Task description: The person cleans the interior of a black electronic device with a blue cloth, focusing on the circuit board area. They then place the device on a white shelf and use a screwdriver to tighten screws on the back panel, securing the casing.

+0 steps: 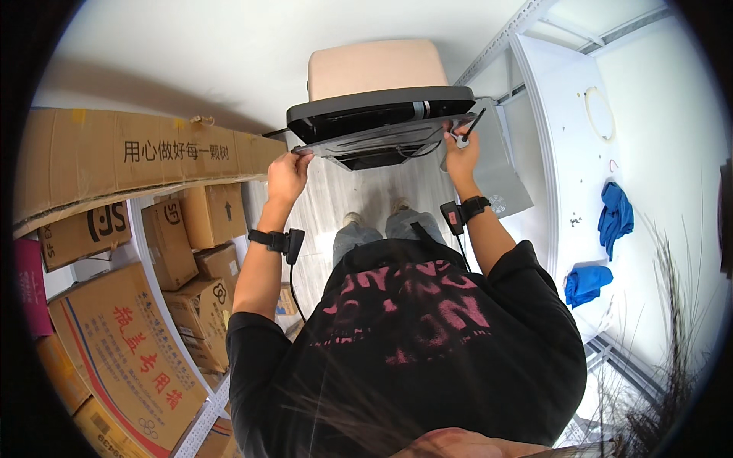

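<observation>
two hands are raised to a flat dark-grey appliance (379, 122), held out in front of the body above a pale plank floor (359, 187), just under a beige box (376, 67). the left hand (286, 174) is closed on the appliance's left lower edge, fingers curled over the rim and pressed together. the right hand (460, 153) is closed on the right corner, where a thin black cable (472, 124) and a small ring are also caught between the fingers; how exactly these are pinched cannot be told. a black band is worn on each wrist.

the appliance is judged stiff, bulky and fairly heavy, with smooth, possibly slippery plastic faces; it is best taken at both opposite edges, near the corners, so it is kept level. the vented panel underneath looks thinner and is better not gripped.

cardboard boxes (130, 320) are stacked on shelves at the left; blue cloths (615, 217) hang on a white panel at the right.
</observation>
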`<state>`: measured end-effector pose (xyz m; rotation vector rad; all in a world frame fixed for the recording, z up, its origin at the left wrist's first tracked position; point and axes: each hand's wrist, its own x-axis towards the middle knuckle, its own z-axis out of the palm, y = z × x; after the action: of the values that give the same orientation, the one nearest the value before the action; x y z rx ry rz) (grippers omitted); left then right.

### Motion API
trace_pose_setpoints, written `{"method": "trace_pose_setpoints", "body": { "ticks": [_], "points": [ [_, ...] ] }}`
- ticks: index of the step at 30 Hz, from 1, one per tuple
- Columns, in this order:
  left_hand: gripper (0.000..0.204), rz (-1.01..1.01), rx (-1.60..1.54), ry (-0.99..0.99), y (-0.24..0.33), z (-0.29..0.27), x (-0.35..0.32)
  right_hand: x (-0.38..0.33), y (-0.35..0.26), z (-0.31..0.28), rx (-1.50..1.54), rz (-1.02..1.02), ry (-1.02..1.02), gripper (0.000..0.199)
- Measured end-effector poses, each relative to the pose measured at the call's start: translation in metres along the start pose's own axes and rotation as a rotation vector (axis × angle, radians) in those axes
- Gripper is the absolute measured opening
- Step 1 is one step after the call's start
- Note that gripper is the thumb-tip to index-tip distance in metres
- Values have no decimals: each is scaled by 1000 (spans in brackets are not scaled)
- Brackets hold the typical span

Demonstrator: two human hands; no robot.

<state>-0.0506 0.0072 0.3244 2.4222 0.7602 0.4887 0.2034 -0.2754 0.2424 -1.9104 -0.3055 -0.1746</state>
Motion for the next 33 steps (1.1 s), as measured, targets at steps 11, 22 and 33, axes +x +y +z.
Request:
{"method": "trace_pose_setpoints", "body": {
  "ticks": [11, 22, 33],
  "points": [
    [49, -171, -243, 66, -18, 14, 4, 5, 4, 12, 22, 119, 15, 27],
    [51, -296, -581, -29, 5, 21, 39, 7, 2, 19, -86, 55, 72, 23],
    [53, -287, -451, 14, -2, 32, 41, 20, -41, -3, -122, -237, 198, 28]
  ]
}}
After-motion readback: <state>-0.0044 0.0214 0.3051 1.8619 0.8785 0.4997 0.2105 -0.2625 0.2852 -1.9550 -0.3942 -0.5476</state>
